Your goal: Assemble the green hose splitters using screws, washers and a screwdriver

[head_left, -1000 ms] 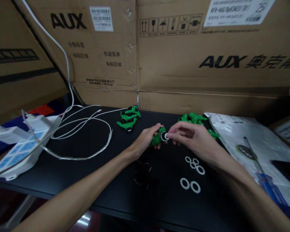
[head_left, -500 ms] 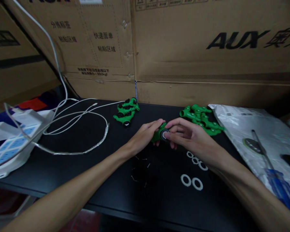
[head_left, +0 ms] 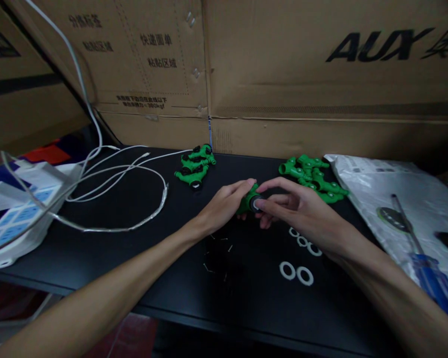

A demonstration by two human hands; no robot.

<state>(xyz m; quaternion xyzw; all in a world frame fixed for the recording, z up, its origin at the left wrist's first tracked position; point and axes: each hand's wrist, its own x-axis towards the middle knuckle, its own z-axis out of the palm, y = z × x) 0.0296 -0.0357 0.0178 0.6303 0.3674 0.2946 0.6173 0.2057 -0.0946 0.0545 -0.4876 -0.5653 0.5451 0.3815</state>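
Observation:
My left hand (head_left: 224,205) is closed around a green plastic hose splitter (head_left: 244,205), thumb along its top. A black collar (head_left: 254,200) with a white inner ring sits on the end facing me. Against that end, my right hand (head_left: 302,209) presses its thumb, its other fingers curled beside the collar. Much of the splitter is hidden by my fingers. Nearer to me lie two large white ring washers (head_left: 287,270), and smaller white rings (head_left: 302,241) rest under my right wrist. Several dark, hard-to-make-out parts with pale edges (head_left: 209,268) lie below my left hand.
Green splitters with black parts (head_left: 196,166) stand at the back left, and plain green fittings (head_left: 313,179) at the back right. A blue-handled screwdriver (head_left: 429,273) lies on a silvery bag (head_left: 373,174). White cables (head_left: 112,228) and a power strip (head_left: 26,219) occupy the left.
The whole view has shifted, with the boxes and table sitting slightly higher. The splitter's collared end has turned a little; both hands keep their hold.

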